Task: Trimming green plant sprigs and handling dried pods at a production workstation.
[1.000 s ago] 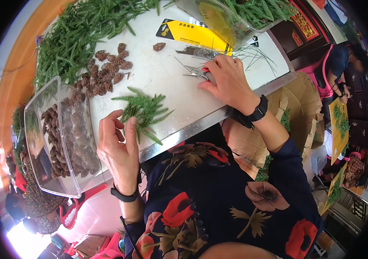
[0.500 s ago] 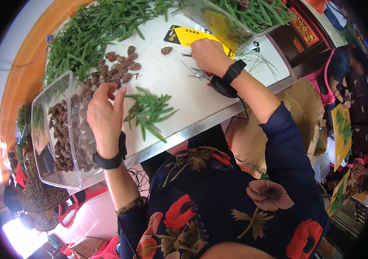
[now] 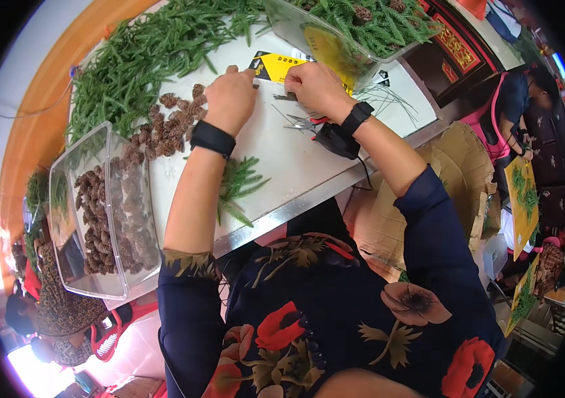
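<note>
My left hand is over the middle of the white table, its fingers curled down at the spot of a lone pine cone. Only a dark bit of the cone shows at the fingertips. Across from it, my right hand is closed, fingertips down, beside the yellow card. A small grey thing lies at its fingertips; whether it is held I cannot make out. Open-jawed pliers and a black corded tool lie under my right wrist. A green artificial sprig is partly behind my left forearm.
Loose pine cones are piled on my left, near a clear bin of more cones. Green sprigs cover the far left. Another clear bin and thin wires are at right. A co-worker sits far right.
My left hand has moved right and away from me, from the pile's near edge to the lone pine cone. My right hand has stayed beside the yellow card. The view has shifted slightly.
</note>
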`<move>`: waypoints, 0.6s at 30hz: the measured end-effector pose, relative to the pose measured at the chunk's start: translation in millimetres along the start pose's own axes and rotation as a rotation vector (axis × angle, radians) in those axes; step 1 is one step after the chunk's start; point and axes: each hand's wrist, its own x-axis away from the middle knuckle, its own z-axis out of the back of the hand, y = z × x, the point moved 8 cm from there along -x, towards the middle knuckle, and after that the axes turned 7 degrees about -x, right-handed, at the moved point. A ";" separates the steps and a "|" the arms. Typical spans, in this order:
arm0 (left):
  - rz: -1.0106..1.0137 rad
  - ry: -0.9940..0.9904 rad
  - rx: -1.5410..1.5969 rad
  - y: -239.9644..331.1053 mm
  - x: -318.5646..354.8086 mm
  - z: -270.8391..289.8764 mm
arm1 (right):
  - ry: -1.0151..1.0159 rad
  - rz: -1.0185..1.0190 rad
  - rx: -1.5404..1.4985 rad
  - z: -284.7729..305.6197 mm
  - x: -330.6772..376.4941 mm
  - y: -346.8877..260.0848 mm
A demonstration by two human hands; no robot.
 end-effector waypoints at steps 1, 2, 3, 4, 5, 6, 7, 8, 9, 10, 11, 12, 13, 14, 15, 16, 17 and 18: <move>-0.002 -0.043 -0.046 1.7 -5.0 -9.5 | 0.012 0.001 -0.026 1.1 -1.6 0.6; -0.002 -0.041 -0.044 0.3 -8.7 -18.6 | 0.020 0.002 -0.055 0.2 -2.5 1.0; -0.025 -0.043 -0.078 -0.9 -12.0 -27.0 | 0.028 0.005 -0.084 -0.3 -4.0 0.4; -0.052 -0.046 -0.109 1.0 -14.6 -31.3 | 0.029 0.003 -0.081 0.5 -3.7 1.2; -0.077 -0.048 -0.143 0.9 -16.3 -34.7 | 0.055 0.045 -0.119 3.8 -3.5 -2.4; -0.074 -0.046 -0.144 -3.1 -17.3 -36.5 | 0.082 0.091 -0.158 7.2 -3.9 -7.6; -0.080 -0.058 -0.132 -3.7 -19.3 -32.3 | 0.111 0.137 -0.196 11.9 -5.7 -11.8; -0.084 -0.069 -0.122 -6.2 -20.7 -26.7 | 0.113 0.145 -0.196 14.1 -9.3 -15.3; -0.092 -0.083 -0.110 -7.1 -19.7 -20.6 | 0.194 0.183 -0.253 23.1 -8.7 -20.3; -0.090 -0.078 -0.115 -14.5 -16.6 -10.4 | 0.274 0.225 -0.312 32.3 -8.0 -26.8; -0.081 0.030 0.084 -27.2 -10.8 11.5 | 0.356 0.269 -0.371 41.2 -6.9 -35.0; -0.077 0.142 0.283 -36.5 -4.7 35.2 | 0.363 0.280 -0.372 44.2 -6.9 -42.8; -0.078 0.154 0.274 -40.9 2.6 50.4 | 0.311 0.205 -0.502 42.2 -7.9 -45.8; 0.059 0.067 0.654 -52.9 9.9 55.9 | 0.262 0.129 -0.628 40.2 -6.0 -48.4; 0.202 -0.025 1.028 -63.4 20.7 54.2 | 0.206 0.057 -0.758 35.0 -4.6 -54.6; 0.196 -0.010 1.017 -67.0 29.9 61.9 | 0.212 0.075 -0.763 36.0 -0.1 -67.9; 0.243 0.011 1.252 -70.4 42.2 67.9 | 0.217 0.123 -0.766 38.1 7.2 -86.2; 0.285 0.031 1.488 -72.1 53.2 72.2 | 0.221 0.168 -0.769 39.8 14.0 -103.1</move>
